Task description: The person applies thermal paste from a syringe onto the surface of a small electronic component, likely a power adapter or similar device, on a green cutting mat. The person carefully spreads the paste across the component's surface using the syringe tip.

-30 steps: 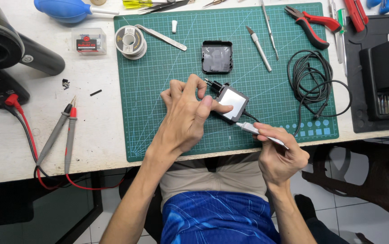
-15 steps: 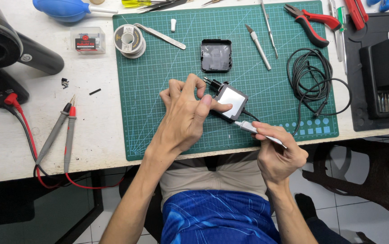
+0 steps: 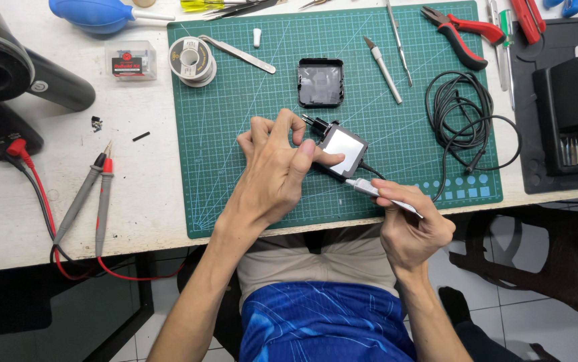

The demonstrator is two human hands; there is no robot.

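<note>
Hands on adapter, mid-pry.
L hand (image 3: 279,171) pins white adapter (image 3: 344,150); R hand (image 3: 409,224) grips pry tool (image 3: 379,194) — slip could gouge casing.

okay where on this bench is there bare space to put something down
Bare white tabletop lies between the grey-and-red multimeter probes and the green cutting mat. The mat's lower left, left of the left hand, is open too. Crowded: the top edge with tools, the coiled black cable on the right, and mid-mat, where the right hand works a pen-shaped tool on the small black adapter.
</note>
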